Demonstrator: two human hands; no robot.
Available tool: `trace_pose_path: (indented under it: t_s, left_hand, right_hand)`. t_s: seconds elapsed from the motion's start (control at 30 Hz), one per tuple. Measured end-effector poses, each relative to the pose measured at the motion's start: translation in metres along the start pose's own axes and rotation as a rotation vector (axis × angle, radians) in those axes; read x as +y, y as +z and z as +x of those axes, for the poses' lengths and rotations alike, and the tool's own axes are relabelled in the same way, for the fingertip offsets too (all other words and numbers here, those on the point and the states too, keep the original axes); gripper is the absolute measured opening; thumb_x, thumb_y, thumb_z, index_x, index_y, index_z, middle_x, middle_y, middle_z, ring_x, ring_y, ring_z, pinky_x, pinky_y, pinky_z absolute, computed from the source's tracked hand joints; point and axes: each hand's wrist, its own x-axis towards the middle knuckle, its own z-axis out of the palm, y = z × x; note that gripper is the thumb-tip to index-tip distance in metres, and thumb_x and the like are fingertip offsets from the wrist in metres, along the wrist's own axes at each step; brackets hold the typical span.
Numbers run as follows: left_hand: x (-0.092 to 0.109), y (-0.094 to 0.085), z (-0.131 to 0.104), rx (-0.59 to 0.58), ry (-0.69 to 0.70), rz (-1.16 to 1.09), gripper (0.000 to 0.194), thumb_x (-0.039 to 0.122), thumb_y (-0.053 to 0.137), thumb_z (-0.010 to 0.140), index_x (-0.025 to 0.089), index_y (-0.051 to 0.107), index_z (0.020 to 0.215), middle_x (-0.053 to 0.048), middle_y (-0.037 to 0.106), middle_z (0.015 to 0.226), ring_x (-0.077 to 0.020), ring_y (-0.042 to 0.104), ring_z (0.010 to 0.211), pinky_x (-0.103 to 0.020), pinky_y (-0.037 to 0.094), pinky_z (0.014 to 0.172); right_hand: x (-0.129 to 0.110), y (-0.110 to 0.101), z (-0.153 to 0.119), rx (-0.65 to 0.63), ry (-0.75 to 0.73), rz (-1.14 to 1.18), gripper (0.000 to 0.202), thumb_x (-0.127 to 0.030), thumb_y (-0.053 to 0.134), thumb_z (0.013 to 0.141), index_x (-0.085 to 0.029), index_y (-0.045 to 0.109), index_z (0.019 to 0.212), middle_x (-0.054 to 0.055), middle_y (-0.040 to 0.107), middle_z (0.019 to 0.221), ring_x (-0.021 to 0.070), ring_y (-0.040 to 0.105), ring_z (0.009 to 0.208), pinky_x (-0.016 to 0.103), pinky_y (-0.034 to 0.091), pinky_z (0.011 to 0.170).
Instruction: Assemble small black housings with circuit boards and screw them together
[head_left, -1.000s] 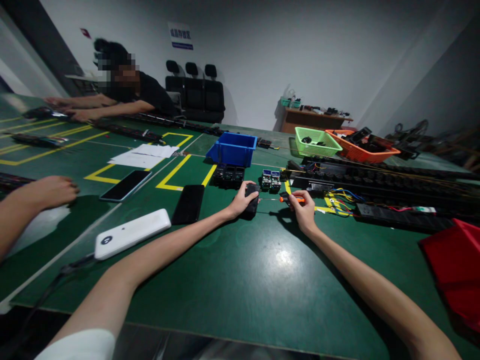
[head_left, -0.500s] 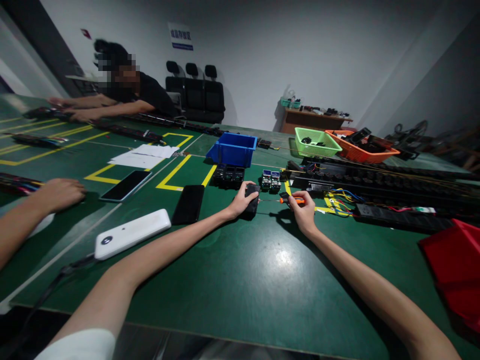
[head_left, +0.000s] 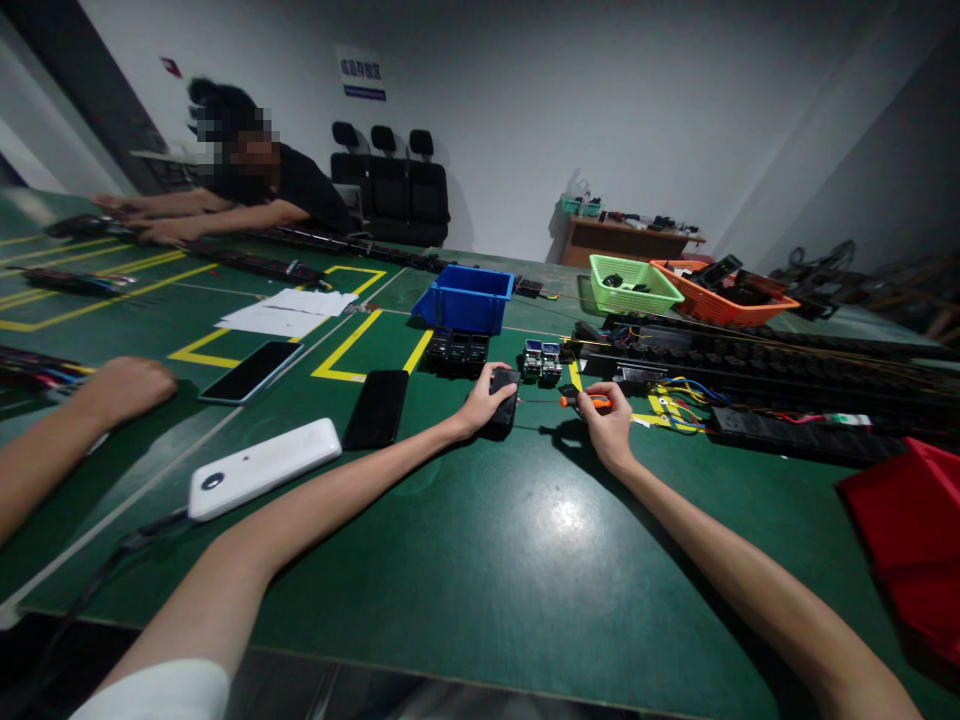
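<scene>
My left hand [head_left: 484,400] grips a small black box-shaped part [head_left: 504,408] and holds it at the middle of the green table. In my right hand [head_left: 606,420] is a screwdriver with an orange and black handle [head_left: 592,401]. Its thin shaft points left at the near right side of the black part; whether the tip touches it I cannot tell. Just behind my hands stand two small modules with bluish tops [head_left: 541,360]. Several black modules [head_left: 456,352] sit in a row beyond my left hand.
A blue bin [head_left: 472,300] stands behind the modules. Left of my forearm lie a black phone [head_left: 376,409], a white cabled device [head_left: 265,469] and another phone [head_left: 253,372]. Long black assemblies with wires [head_left: 750,370] and a red bin [head_left: 911,540] are right. Another person's hand [head_left: 133,390] rests left.
The other person's hand at the left has shifted slightly and its fingers have curled in. My own hands, the black part and the screwdriver stay almost in the same place.
</scene>
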Motion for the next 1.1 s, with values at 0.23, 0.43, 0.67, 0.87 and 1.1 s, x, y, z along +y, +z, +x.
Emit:
trace_pose_path:
  t_s: [0.23, 0.43, 0.67, 0.87, 1.1]
  left_hand:
    - [0.0002, -0.0006, 0.0001, -0.012, 0.011, 0.002, 0.045, 0.036, 0.064, 0.080, 0.023, 0.041, 0.117, -0.002, 0.056, 0.094, -0.0147, 0.067, 0.070, -0.029, 0.055, 0.061]
    - [0.0004, -0.0005, 0.0002, -0.012, 0.011, -0.012, 0.045, 0.036, 0.065, 0.080, 0.023, 0.042, 0.116, -0.002, 0.055, 0.095, -0.0140, 0.067, 0.070, -0.029, 0.055, 0.063]
    - [0.0018, 0.0002, -0.0001, -0.009, -0.005, -0.021, 0.047, 0.037, 0.066, 0.079, 0.023, 0.042, 0.116, -0.001, 0.055, 0.094, -0.0133, 0.066, 0.069, -0.028, 0.055, 0.061]
    - [0.0021, 0.0005, -0.0003, -0.009, -0.007, -0.021, 0.048, 0.038, 0.067, 0.078, 0.023, 0.042, 0.116, -0.001, 0.055, 0.094, -0.0135, 0.067, 0.069, -0.027, 0.055, 0.060]
    - [0.0008, 0.0000, 0.0001, -0.009, -0.008, -0.018, 0.047, 0.037, 0.066, 0.079, 0.023, 0.042, 0.116, -0.001, 0.056, 0.094, -0.0140, 0.067, 0.069, -0.029, 0.055, 0.061]
  right_hand:
    - [-0.0035, -0.0004, 0.0000, 0.049, -0.026, -0.021, 0.019, -0.037, 0.065, 0.080, -0.021, 0.056, 0.083, -0.001, 0.057, 0.076, 0.0133, 0.055, 0.064, 0.026, 0.046, 0.059]
    - [-0.0032, -0.0009, 0.0004, 0.064, -0.007, -0.011, 0.022, -0.040, 0.065, 0.081, -0.021, 0.056, 0.084, -0.001, 0.057, 0.075, 0.0133, 0.055, 0.064, 0.026, 0.046, 0.058]
    - [0.0008, -0.0006, 0.0006, 0.032, 0.025, 0.039, 0.023, -0.041, 0.065, 0.082, -0.020, 0.056, 0.085, -0.003, 0.056, 0.072, 0.0115, 0.052, 0.057, 0.025, 0.043, 0.054]
    - [0.0008, -0.0007, 0.0009, 0.011, 0.036, 0.040, 0.023, -0.041, 0.065, 0.082, -0.019, 0.057, 0.084, -0.003, 0.056, 0.069, 0.0110, 0.051, 0.055, 0.024, 0.041, 0.051]
    - [-0.0002, -0.0006, 0.0005, 0.006, 0.041, 0.045, 0.022, -0.040, 0.066, 0.082, -0.019, 0.058, 0.083, -0.003, 0.057, 0.070, 0.0117, 0.052, 0.057, 0.024, 0.042, 0.053]
